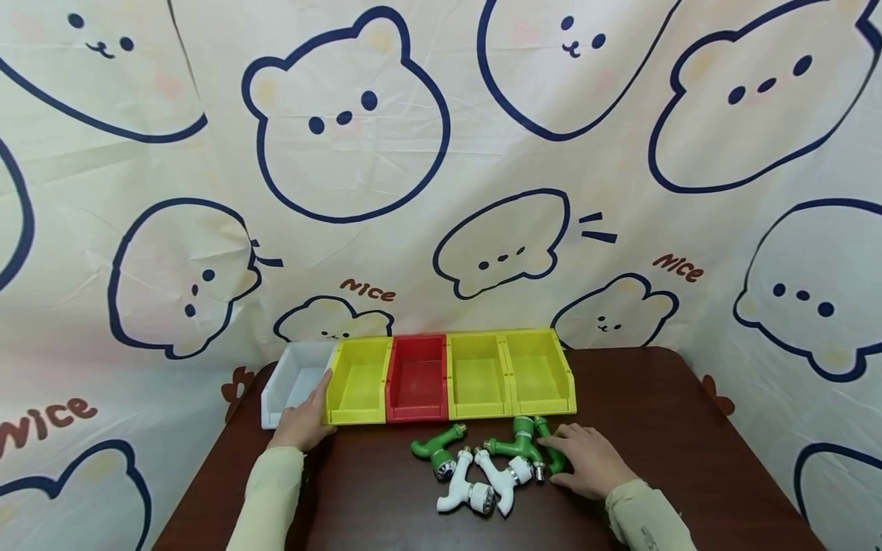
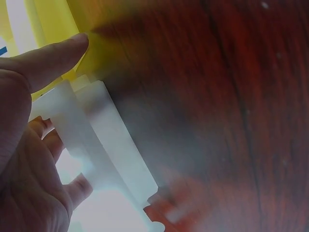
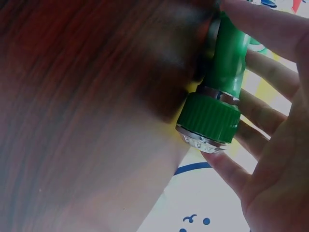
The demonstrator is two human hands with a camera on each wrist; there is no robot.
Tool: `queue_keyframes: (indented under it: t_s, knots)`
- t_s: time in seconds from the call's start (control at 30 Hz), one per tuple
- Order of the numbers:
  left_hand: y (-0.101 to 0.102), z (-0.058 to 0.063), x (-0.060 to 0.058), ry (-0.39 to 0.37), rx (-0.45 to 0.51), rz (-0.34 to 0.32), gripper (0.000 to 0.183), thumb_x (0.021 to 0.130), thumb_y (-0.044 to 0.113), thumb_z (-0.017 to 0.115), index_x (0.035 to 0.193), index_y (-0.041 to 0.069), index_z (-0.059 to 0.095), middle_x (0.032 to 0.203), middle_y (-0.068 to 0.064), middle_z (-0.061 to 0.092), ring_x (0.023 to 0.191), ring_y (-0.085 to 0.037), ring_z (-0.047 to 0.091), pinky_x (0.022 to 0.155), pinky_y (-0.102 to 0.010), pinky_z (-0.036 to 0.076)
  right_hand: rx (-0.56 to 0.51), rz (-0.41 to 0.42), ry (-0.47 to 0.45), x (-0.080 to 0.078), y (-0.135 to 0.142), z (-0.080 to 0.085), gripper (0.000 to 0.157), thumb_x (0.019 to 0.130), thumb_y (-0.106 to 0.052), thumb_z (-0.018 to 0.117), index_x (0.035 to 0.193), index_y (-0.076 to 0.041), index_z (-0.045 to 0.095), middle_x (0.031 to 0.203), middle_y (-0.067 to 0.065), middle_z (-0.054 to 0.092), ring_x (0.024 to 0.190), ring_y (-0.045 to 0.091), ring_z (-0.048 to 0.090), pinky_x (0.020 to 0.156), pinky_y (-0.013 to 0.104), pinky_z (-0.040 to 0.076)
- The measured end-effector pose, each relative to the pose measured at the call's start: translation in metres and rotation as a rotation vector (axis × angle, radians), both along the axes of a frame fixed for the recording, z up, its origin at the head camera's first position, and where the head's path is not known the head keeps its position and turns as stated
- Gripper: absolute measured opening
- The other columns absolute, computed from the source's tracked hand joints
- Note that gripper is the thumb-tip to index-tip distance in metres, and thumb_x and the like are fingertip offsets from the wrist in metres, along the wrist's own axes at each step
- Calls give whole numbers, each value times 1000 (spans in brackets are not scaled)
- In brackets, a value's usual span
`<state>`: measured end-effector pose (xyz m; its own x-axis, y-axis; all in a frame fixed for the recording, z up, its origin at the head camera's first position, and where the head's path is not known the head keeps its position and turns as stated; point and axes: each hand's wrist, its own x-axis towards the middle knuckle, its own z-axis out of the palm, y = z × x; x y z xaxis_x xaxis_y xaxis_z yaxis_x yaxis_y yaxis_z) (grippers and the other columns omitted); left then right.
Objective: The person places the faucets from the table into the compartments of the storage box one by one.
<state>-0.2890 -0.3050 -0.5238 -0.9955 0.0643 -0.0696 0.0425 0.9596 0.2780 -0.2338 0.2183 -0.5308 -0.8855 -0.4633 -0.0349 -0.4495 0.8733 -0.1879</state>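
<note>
two pale sleeves (image 1: 265,497) reach in over a dark wood-grained table (image 1: 372,497). on it lie two white taps (image 1: 458,490), with two green taps (image 1: 521,445) just beyond. the right hand (image 1: 589,463) grasps a third green tap (image 3: 219,82), rightmost in the cluster, between thumb and fingers. the left hand (image 1: 303,425) touches the front of a white bin (image 1: 277,386); i cannot tell whether it grips. rightward follow yellow (image 1: 358,386), red (image 1: 417,383) and two more yellow bins (image 1: 478,383). behind is a cream bear-print cloth (image 1: 344,168).
</note>
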Motion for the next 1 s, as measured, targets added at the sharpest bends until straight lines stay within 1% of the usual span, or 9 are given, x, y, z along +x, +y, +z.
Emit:
queue_keyframes:
  t_s: [0.13,0.23,0.4,0.5,0.6,0.7,0.87,1.0]
  knots:
    - [1,1,1,-1,9,0,104,93,24,76,165,6,3,157,-29,43,124,-45,61,103,-69,42,-5,-3,-23,3,1,6,59,80,-42,88,133,-26,70,113,-2,65,103,21,60,93,53,51]
    - [1,2,1,-5,10,0,104,93,24,75,165,6,3,157,-29,43,124,-45,61,103,-69,42,-23,1,-23,6,2,13,59,80,-43,88,134,-27,70,113,-3,65,101,19,59,93,52,51]
    - [2,2,1,-5,14,4,104,93,24,75,165,6,2,157,-29,42,126,-45,60,104,-69,41,-58,-3,32,2,1,30,59,81,-39,88,135,-25,70,117,0,66,106,21,62,97,53,51]
    - [2,0,1,-3,14,8,104,93,25,75,165,7,2,158,-28,42,127,-45,59,104,-69,41,-68,-31,77,-7,-2,43,59,82,-36,88,136,-24,70,120,3,67,109,24,63,101,54,51]
    - [1,-1,0,6,8,5,104,93,24,75,165,7,2,158,-29,42,125,-45,60,103,-68,42,-71,-57,116,-20,-5,54,59,83,-35,88,137,-22,69,122,4,67,110,24,63,103,53,50]
    - [0,-1,0,11,4,6,104,93,24,75,165,7,2,156,-28,44,123,-45,62,102,-67,43,-67,-63,145,-34,-7,63,59,83,-34,87,138,-21,68,126,6,67,112,25,63,103,54,50]
    - [0,0,1,16,10,11,104,92,22,76,165,7,3,154,-29,46,119,-44,63,101,-67,43,-76,-67,151,-54,-12,70,60,84,-31,87,139,-18,67,133,12,65,119,32,61,105,58,49]
    - [1,-1,2,10,17,19,104,92,23,76,165,8,3,155,-28,46,120,-44,62,103,-68,42,-69,-65,145,-68,-16,69,60,85,-28,86,140,-17,66,135,14,64,122,35,61,107,59,47]
